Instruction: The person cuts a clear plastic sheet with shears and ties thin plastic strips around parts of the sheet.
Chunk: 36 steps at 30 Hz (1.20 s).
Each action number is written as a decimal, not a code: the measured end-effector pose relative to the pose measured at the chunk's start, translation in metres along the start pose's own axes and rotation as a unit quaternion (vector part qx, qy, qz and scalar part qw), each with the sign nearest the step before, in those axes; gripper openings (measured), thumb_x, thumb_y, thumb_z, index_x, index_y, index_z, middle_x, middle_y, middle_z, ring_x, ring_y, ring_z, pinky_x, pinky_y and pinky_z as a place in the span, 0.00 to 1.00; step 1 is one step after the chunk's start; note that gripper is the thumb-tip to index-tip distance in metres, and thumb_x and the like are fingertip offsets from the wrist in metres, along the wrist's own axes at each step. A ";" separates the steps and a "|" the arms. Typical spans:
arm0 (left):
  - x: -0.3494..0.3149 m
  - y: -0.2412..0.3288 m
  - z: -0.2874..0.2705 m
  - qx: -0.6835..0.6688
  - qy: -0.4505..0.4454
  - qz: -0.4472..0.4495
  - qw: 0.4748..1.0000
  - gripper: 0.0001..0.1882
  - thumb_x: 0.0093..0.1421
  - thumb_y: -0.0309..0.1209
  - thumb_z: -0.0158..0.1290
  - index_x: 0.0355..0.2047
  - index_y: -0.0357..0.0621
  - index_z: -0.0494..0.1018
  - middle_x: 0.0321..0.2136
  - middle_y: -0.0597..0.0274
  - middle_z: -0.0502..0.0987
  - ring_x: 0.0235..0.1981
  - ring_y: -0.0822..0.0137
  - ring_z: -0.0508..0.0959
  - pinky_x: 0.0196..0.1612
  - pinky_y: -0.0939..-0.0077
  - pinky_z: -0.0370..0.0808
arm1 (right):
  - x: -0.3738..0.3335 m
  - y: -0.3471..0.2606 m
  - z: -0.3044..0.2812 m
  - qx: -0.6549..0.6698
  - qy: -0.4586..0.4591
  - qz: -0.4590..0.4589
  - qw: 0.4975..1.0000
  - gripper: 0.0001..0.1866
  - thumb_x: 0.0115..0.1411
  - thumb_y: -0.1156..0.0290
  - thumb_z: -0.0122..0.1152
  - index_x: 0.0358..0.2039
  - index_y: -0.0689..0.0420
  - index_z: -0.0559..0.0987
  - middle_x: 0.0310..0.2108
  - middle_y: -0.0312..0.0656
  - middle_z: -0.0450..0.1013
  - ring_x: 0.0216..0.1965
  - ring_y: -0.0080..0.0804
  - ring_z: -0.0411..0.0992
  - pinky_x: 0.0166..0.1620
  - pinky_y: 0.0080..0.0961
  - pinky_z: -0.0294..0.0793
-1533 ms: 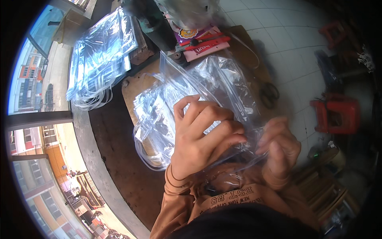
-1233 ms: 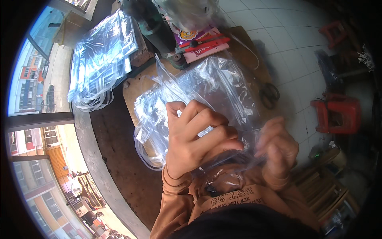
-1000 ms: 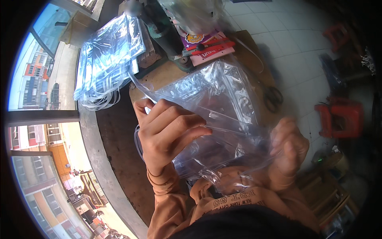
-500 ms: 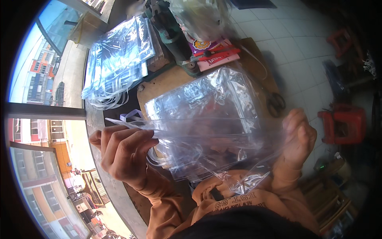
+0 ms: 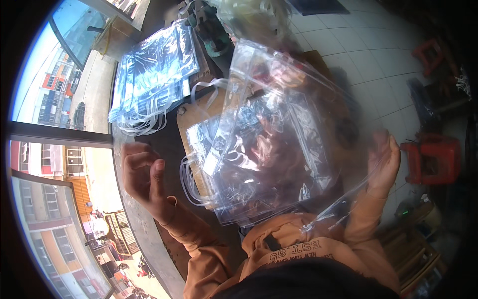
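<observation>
My right hand [image 5: 384, 163] pinches an edge of a clear plastic bag [image 5: 239, 65], fingers closed on it. The bag's film spreads leftward and away from me, partly see-through, with a white strap loop [image 5: 211, 93] at its far left. Beneath it lies a stack of clear plastic bags [image 5: 219, 199], straps hanging off the left side. My left hand [image 5: 144, 177] hovers left of the stack, holding nothing; its fingers are loosely curled and its thumb stands apart.
Another pile of clear bags with white straps [image 5: 154, 70] lies at the far left, beside a dark green machine [image 5: 211, 32]. A wooden board [image 5: 186, 119] shows under the near stack. Windows run along the left. A red stool [image 5: 432, 158] stands on the tiled floor at right.
My left hand has let go of the bag and drawn slightly left and down. The bag has swung away from me over the stack, while my right hand keeps hold of its edge.
</observation>
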<state>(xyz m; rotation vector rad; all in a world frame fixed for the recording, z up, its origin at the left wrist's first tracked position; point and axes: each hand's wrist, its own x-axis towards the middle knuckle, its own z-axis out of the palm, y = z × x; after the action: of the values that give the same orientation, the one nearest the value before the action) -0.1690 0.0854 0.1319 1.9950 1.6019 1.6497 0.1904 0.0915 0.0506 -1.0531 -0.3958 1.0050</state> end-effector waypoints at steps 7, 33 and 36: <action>-0.001 -0.022 0.050 -0.070 -0.138 0.036 0.987 0.43 0.38 0.49 0.67 0.51 0.39 0.64 0.54 0.44 0.63 0.57 0.51 0.62 0.57 0.59 0.60 | 0.006 -0.006 -0.020 -0.025 -0.141 0.038 0.989 0.19 0.60 0.62 0.50 0.15 0.55 0.62 0.23 0.39 0.64 0.25 0.24 0.65 0.17 0.16 0.58; 0.010 0.070 -0.114 0.364 -0.145 -0.029 0.920 0.09 0.61 0.24 0.44 0.24 0.32 0.68 0.12 0.63 0.68 0.11 0.76 0.66 0.16 0.81 0.60 | 0.018 -0.050 0.036 -0.282 -0.376 -0.283 0.836 0.19 0.60 0.56 0.53 0.36 0.62 0.75 0.37 0.44 0.73 0.39 0.29 0.71 0.40 0.21 0.68; -0.015 0.110 -0.159 0.472 -0.021 -0.114 0.874 0.08 0.59 0.24 0.44 0.25 0.37 0.70 0.11 0.63 0.69 0.13 0.74 0.69 0.18 0.81 0.63 | 0.018 -0.030 0.031 -0.294 -0.453 -0.221 0.812 0.13 0.59 0.63 0.57 0.31 0.62 0.77 0.32 0.43 0.74 0.32 0.29 0.73 0.35 0.22 0.72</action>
<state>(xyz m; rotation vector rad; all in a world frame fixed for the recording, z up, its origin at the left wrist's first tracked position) -0.2178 -0.0548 0.2561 1.9657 2.8387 0.7392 0.1930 0.1188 0.0877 -0.8717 -1.7538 0.9152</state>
